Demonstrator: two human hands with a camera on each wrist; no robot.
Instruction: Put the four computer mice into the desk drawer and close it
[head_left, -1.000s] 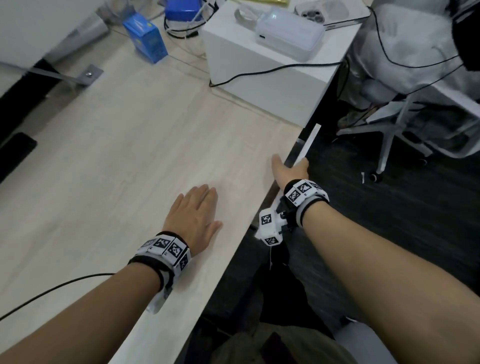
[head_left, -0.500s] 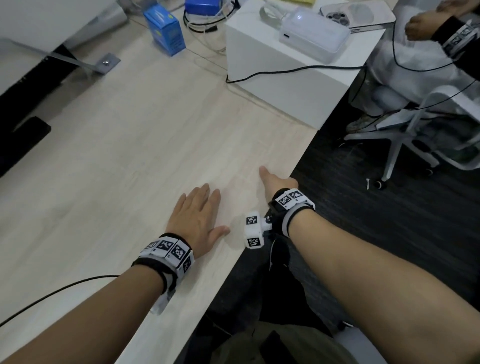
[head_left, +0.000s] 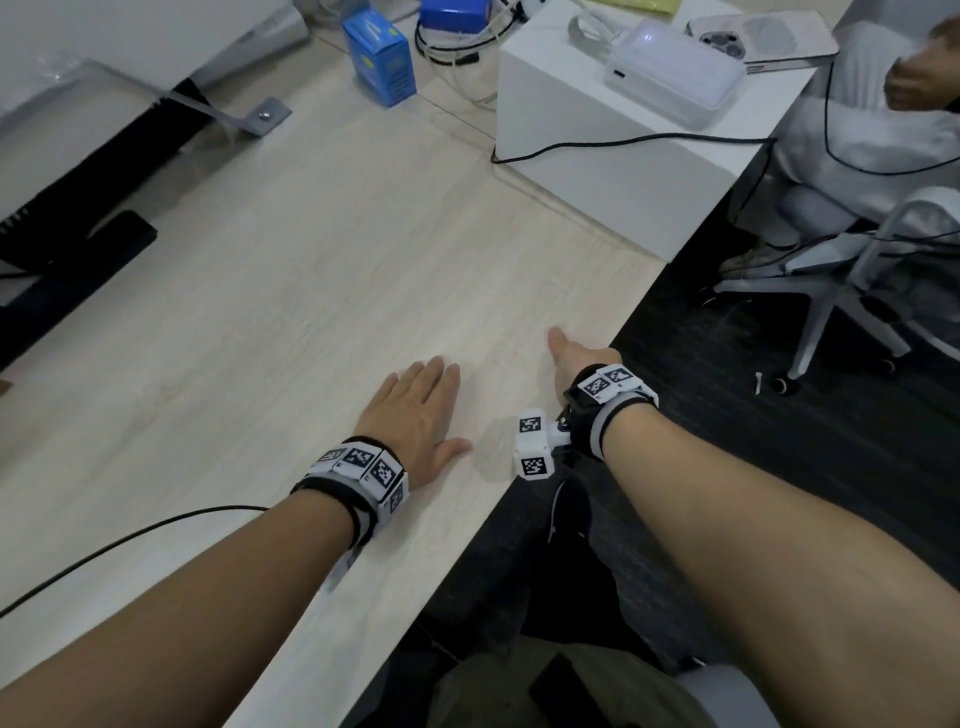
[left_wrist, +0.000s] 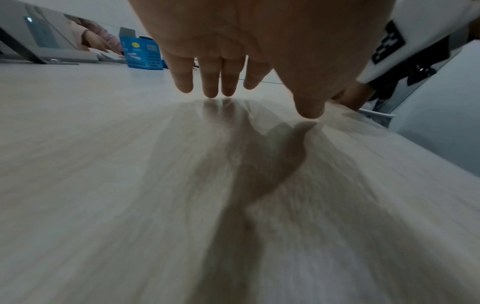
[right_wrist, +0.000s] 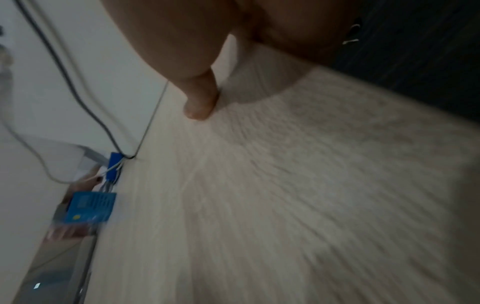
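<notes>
**Both hands at the counter's edge**

The left hand (head_left: 415, 410) lies flat on the pale counter (head_left: 270, 291), grip slack, fingers straight, holding nothing. The right hand (head_left: 579, 364) sits at the counter's edge — thumb on top, fingers hidden below, so its grip cannot be told. Neither mice nor drawer show. A blue box (head_left: 379, 57) stands well apart.

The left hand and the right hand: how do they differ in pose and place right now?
The left hand lies flat on the desk, palm down, fingers straight; the right hand sits at the desk's edge with only its thumb on top, its fingers hidden. The left hand is well inside the desktop; the right hand is at its rim. Both wear marker bands, and no mouse is seen in either.
</notes>
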